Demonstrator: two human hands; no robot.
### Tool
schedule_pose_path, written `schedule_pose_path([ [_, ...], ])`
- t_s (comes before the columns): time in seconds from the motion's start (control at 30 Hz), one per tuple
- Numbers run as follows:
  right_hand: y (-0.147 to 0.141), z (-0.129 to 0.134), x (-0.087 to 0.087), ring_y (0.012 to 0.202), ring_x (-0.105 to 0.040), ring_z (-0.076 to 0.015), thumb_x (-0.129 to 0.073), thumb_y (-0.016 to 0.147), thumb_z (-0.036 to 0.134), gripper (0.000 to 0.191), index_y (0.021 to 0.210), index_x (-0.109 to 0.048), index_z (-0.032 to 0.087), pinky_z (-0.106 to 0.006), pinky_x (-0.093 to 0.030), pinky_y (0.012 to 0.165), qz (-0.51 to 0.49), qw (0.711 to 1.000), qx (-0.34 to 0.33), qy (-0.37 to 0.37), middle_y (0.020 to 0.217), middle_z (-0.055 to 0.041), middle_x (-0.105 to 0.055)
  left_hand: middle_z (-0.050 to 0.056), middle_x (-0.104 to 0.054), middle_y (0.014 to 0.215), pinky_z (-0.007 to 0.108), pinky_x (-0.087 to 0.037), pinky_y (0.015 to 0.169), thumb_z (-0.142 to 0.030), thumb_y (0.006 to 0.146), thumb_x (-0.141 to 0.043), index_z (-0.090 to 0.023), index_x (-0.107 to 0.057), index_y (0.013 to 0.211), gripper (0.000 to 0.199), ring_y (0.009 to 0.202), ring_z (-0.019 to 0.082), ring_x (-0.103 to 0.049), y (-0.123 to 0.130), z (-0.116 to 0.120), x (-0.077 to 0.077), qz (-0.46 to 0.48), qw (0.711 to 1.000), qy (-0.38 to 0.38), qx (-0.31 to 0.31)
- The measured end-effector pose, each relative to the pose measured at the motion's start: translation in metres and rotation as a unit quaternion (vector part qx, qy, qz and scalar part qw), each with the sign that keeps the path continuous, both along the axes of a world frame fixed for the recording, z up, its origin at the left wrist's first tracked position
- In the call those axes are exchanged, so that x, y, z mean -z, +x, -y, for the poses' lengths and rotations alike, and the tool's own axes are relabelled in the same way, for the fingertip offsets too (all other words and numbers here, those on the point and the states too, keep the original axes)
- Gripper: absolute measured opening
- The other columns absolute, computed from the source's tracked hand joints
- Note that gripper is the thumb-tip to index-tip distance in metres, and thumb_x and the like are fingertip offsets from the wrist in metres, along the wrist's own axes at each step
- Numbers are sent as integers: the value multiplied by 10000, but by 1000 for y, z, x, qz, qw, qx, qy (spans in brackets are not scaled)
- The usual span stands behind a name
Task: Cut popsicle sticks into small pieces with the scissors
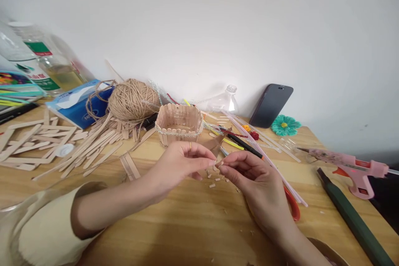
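My left hand [190, 161], with a ring on one finger, is pinched closed near the middle of the table. Close to its fingertips, my right hand [252, 176] pinches too. Something small and pale shows between the two sets of fingertips, too small to name. Small wood scraps [212, 185] lie on the table below them. Just behind my left hand stands a small basket of wooden sticks [179, 126] with a silvery trim round it. Red scissor handles [292, 203] are partly hidden by my right hand.
Craft sticks [102, 145], a twine ball [132, 99], a blue packet [84, 106] and bottles [59, 70] are at the left. A phone [271, 106], green flower [285, 125], pink glue gun [352, 166] and dark green tool [352, 218] are at the right. Pink straws [271, 160] lie between.
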State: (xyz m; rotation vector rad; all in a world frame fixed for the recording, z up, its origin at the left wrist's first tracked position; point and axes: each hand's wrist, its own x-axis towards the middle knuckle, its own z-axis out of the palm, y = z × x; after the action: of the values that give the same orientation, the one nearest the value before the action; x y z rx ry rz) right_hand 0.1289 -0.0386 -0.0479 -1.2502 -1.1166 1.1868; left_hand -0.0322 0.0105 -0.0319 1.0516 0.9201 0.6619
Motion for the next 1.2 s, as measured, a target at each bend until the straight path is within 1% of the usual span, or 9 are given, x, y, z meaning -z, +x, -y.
schedule_pose_path([
  [0.33, -4, 0, -1, 631, -591, -98, -732, 677, 203, 66, 708, -676, 218, -174, -482, 575, 22, 1000, 3, 11, 676, 30, -662, -13, -638, 689, 185, -442, 541, -226, 663, -697, -174, -686, 691, 60, 667, 106, -551, 0, 2, 3, 6, 1000, -16, 9],
  [0.5, -5, 0, 0, 611, -597, -102, -746, 653, 197, 77, 696, -683, 211, -176, -491, 549, 7, 1000, 2, 2, 658, 29, -664, -9, -634, 695, 188, -439, 541, -233, 653, -712, -168, -686, 696, 83, 665, 105, -543, 0, 2, 4, 8, 1000, -22, 2],
  [0.67, -4, 1, 6, 617, -602, -83, -741, 671, 195, 70, 709, -696, 233, -136, -489, 555, -7, 1000, -1, 19, 672, 44, -681, -8, -626, 694, 190, -435, 541, -234, 647, -718, -165, -679, 693, 91, 671, 108, -543, 0, 3, 6, 10, 999, -31, 0],
  [0.77, -4, 1, 7, 618, -608, -80, -746, 668, 189, 76, 709, -704, 237, -131, -490, 566, -19, 1000, 2, 20, 670, 46, -688, -7, -619, 697, 191, -431, 541, -238, 648, -716, -162, -675, 692, 96, 678, 110, -539, 0, 3, 6, 9, 999, -39, 0],
  [0.83, -4, 1, 6, 616, -607, -81, -749, 666, 195, 66, 703, -708, 232, -133, -489, 568, -30, 999, -1, 12, 666, 42, -689, -10, -614, 689, 191, -425, 537, -231, 649, -712, -162, -670, 688, 89, 671, 109, -537, 0, 4, 5, 15, 999, -42, 2],
  [1.03, -5, -1, 3, 581, -572, -83, -770, 644, 204, 75, 698, -722, 221, -167, -475, 565, -84, 995, -21, -52, 633, 33, -674, -24, -604, 678, 194, -411, 542, -216, 633, -726, -170, -653, 664, 92, 663, 106, -537, 1, 5, 4, 36, 998, -52, -7],
  [1.2, -4, -1, 3, 569, -552, -88, -764, 661, 233, 51, 688, -726, 214, -186, -466, 566, -100, 992, -26, -69, 605, 26, -656, -26, -624, 665, 203, -400, 556, -228, 632, -732, -177, -653, 657, 97, 655, 106, -547, 1, 7, 6, 51, 996, -80, -4],
])
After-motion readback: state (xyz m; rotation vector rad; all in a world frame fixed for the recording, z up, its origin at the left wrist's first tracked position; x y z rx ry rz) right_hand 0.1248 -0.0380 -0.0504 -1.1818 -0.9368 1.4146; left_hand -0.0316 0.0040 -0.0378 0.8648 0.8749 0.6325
